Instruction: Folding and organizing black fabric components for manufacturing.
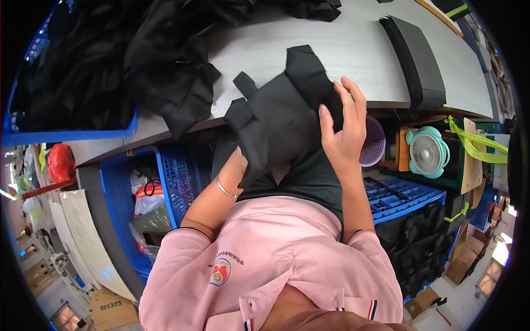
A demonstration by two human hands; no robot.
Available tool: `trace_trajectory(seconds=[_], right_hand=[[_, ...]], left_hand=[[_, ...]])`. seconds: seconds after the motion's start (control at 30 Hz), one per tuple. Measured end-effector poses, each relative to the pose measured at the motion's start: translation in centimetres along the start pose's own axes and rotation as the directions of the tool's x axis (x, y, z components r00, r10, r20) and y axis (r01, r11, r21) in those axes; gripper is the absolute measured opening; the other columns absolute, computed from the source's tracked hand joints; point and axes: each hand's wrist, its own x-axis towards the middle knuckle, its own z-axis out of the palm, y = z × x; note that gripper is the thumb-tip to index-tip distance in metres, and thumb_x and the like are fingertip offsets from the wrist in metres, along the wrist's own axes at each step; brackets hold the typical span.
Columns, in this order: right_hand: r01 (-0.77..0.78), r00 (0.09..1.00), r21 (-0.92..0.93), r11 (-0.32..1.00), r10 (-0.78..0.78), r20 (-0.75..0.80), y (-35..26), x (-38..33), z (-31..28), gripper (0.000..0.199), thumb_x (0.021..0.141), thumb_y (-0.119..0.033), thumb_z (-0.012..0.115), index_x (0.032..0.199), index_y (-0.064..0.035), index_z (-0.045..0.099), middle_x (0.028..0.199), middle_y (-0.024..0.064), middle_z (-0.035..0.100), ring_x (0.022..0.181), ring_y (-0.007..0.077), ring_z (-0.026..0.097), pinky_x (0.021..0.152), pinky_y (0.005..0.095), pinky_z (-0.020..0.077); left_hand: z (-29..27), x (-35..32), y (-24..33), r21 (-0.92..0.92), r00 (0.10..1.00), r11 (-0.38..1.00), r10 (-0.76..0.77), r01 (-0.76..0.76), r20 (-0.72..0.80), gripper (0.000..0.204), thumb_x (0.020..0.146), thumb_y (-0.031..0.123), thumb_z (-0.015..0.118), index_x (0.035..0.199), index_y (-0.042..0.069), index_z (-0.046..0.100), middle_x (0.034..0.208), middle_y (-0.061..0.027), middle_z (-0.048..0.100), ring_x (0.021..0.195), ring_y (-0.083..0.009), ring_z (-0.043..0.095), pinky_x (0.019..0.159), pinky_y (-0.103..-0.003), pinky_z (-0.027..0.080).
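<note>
A black cloth piece [279,121] with folded corners and short tabs is held up over my lap, at the near edge of the table. My left hand is covered by the cloth; only the left wrist [236,165] with a silver bangle shows below it, so the fingers cannot be seen. Beside the cloth's right edge, my right hand [343,129] has its thumb and fingers spread apart. Its fingertips are close to the cloth or just touching it.
On the grey table [353,49] lies a heap of black cloth [171,66] at the left, partly in a blue crate [72,137]. A stack of flat black pieces [414,60] lies far right. Below are a blue basket [182,171], a purple basket [373,142] and a teal fan [428,151].
</note>
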Motion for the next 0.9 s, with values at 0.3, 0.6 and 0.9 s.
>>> trace_trajectory(seconds=[0.3,0.6,0.9], right_hand=[[-0.176,0.856,0.664,0.727,-0.221,0.468,4.8,2.4,-3.8,0.013,0.077,-0.001,0.069,0.083,0.0086,0.062,0.134,0.0175,0.056,0.125,0.0300,0.054,0.111,0.0424,0.0340],[-0.270,0.960,0.390,0.880,0.219,0.173,12.9,11.2,0.0,0.019,0.096,-0.014,0.063,0.106,0.0027,0.063,0.122,0.0094,0.056,0.098,0.0149,0.062,0.084,0.0264,0.0479],[-0.521,0.810,0.542,0.660,0.582,0.069,8.7,4.3,0.7,0.035,0.101,-0.021,0.060,0.128,0.0013,0.058,0.109,0.0092,0.063,0.088,0.0107,0.064,0.073,0.0233,0.0504]], left_hand=[[-2.0,1.6,-6.9,-0.974,0.947,-0.135,-0.242,0.185,0.213,0.049,0.103,0.026,0.051,0.145,0.003,0.043,0.146,-0.0102,0.048,0.131,-0.0229,0.049,0.111,-0.035,0.040],[-3.4,6.5,1.7,-0.589,0.910,0.717,-0.406,0.373,0.082,0.034,0.102,0.016,0.053,0.129,-0.004,0.057,0.127,-0.0106,0.062,0.114,-0.0177,0.060,0.102,-0.030,0.045],[-5.0,8.4,1.1,-0.433,0.757,0.901,-0.300,0.025,-0.580,0.029,0.101,0.021,0.057,0.116,-0.003,0.065,0.109,-0.0042,0.068,0.100,-0.0096,0.059,0.090,-0.029,0.047]])
